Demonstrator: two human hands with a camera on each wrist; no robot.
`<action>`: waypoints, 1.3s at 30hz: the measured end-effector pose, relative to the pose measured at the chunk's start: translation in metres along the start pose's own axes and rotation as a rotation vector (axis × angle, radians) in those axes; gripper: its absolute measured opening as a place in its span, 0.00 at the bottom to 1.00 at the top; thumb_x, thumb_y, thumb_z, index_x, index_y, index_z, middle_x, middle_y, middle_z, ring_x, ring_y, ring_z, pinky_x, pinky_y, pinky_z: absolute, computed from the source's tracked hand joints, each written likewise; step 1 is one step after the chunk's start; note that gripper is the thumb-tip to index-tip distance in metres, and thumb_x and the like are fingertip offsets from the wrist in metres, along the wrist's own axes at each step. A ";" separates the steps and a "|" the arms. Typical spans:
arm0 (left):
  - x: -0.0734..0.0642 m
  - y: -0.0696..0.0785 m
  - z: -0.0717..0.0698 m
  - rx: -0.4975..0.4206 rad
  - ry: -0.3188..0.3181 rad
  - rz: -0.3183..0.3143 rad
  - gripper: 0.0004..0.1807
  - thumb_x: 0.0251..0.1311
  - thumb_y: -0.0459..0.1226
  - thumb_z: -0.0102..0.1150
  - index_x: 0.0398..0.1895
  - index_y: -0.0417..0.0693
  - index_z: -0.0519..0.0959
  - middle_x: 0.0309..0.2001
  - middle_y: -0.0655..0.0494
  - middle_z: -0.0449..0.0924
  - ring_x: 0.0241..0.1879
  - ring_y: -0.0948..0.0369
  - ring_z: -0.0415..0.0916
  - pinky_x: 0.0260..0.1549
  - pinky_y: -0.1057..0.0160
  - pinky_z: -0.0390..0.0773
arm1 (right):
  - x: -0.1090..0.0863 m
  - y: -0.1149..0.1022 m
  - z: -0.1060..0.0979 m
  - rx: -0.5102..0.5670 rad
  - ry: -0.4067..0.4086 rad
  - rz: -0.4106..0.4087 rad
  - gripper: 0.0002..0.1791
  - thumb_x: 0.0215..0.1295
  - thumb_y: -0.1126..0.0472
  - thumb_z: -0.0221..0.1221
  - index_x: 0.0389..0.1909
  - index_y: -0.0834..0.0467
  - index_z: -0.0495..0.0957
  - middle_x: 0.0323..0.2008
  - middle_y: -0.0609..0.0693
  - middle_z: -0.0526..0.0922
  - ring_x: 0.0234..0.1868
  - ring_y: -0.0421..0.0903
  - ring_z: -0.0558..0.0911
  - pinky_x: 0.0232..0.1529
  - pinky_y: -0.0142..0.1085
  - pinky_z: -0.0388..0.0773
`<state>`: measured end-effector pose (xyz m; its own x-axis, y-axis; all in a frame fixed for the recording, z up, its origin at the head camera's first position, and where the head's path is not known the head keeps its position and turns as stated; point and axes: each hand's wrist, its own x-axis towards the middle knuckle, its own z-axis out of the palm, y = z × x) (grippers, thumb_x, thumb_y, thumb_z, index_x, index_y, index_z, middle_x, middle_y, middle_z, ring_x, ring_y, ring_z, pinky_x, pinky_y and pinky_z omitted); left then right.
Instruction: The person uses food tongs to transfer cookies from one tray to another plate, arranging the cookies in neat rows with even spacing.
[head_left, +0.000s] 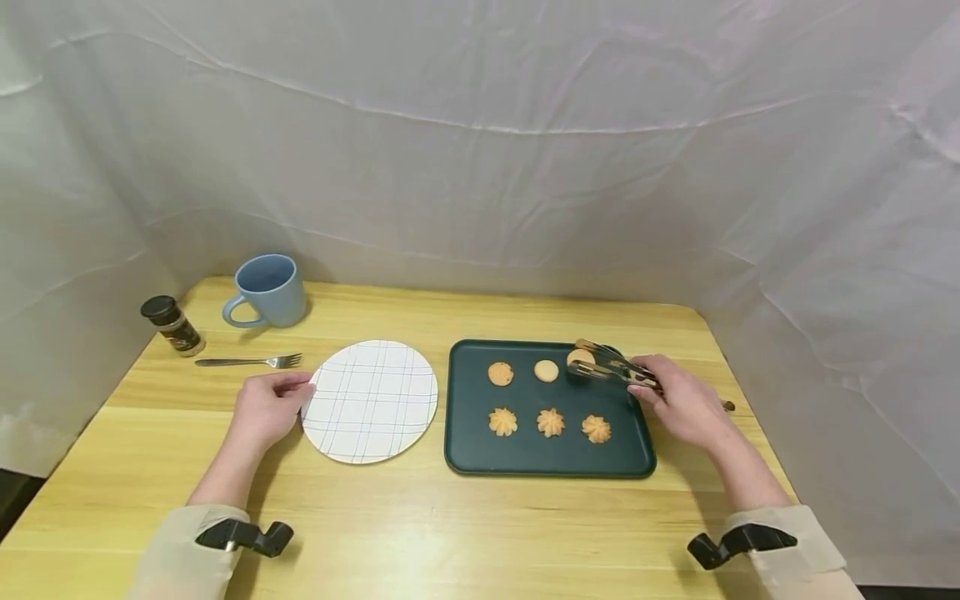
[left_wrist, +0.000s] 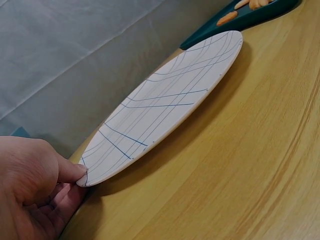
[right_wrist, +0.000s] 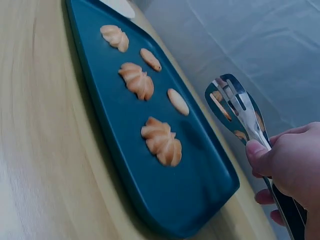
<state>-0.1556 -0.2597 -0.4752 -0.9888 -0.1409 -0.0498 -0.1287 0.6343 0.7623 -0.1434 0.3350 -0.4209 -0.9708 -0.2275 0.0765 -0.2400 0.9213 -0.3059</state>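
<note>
My left hand (head_left: 272, 407) pinches the left rim of a round white plate (head_left: 371, 404) with blue crossing lines, thumb on top and fingers underneath. In the left wrist view the plate's near edge stands above the table over a shadow. My right hand (head_left: 681, 402) grips metal tongs (right_wrist: 250, 112) at the right end of a dark green baking tray (head_left: 551, 458). Between the tong ends in the head view is a round cookie (head_left: 581, 357), over the tray's back right part. Two round cookies (head_left: 546, 371) and three swirled cookies (head_left: 551, 422) lie on the tray.
A blue mug (head_left: 272, 292) stands at the back left. Beside it are a fork (head_left: 251, 361) and a black-capped spice jar (head_left: 174, 325) at the table's left edge. Pale cloth (head_left: 480, 183) hangs behind and along the sides of the wooden table (head_left: 420, 533).
</note>
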 end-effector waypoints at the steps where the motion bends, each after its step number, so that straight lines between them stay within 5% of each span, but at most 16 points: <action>1: 0.000 0.000 0.000 0.000 0.002 -0.001 0.17 0.73 0.37 0.63 0.57 0.33 0.85 0.50 0.38 0.87 0.47 0.49 0.82 0.37 0.67 0.78 | 0.000 -0.003 -0.001 -0.001 0.004 -0.011 0.25 0.79 0.53 0.61 0.70 0.60 0.73 0.63 0.64 0.79 0.59 0.67 0.81 0.50 0.67 0.76; 12: -0.001 -0.001 0.001 0.002 0.006 -0.015 0.17 0.73 0.37 0.63 0.58 0.33 0.85 0.50 0.38 0.87 0.47 0.49 0.83 0.38 0.65 0.78 | 0.007 -0.029 0.000 0.005 0.057 -0.101 0.23 0.77 0.54 0.64 0.68 0.57 0.75 0.56 0.58 0.83 0.49 0.59 0.84 0.46 0.61 0.78; 26: 0.000 0.001 0.002 -0.011 -0.001 -0.033 0.18 0.73 0.37 0.62 0.58 0.33 0.84 0.50 0.39 0.87 0.49 0.48 0.82 0.41 0.62 0.78 | 0.030 -0.064 0.005 0.021 0.019 -0.160 0.24 0.78 0.53 0.63 0.70 0.55 0.75 0.52 0.51 0.82 0.44 0.50 0.82 0.42 0.54 0.77; 39: 0.002 0.002 0.002 -0.001 0.002 -0.033 0.18 0.74 0.37 0.62 0.58 0.34 0.84 0.50 0.38 0.87 0.49 0.48 0.82 0.43 0.59 0.78 | 0.048 -0.102 0.017 0.055 0.009 -0.232 0.25 0.77 0.52 0.63 0.70 0.54 0.75 0.58 0.52 0.82 0.43 0.49 0.82 0.43 0.52 0.79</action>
<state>-0.1576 -0.2572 -0.4749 -0.9839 -0.1629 -0.0737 -0.1611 0.6284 0.7611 -0.1653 0.2249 -0.4018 -0.8897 -0.4279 0.1591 -0.4564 0.8260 -0.3308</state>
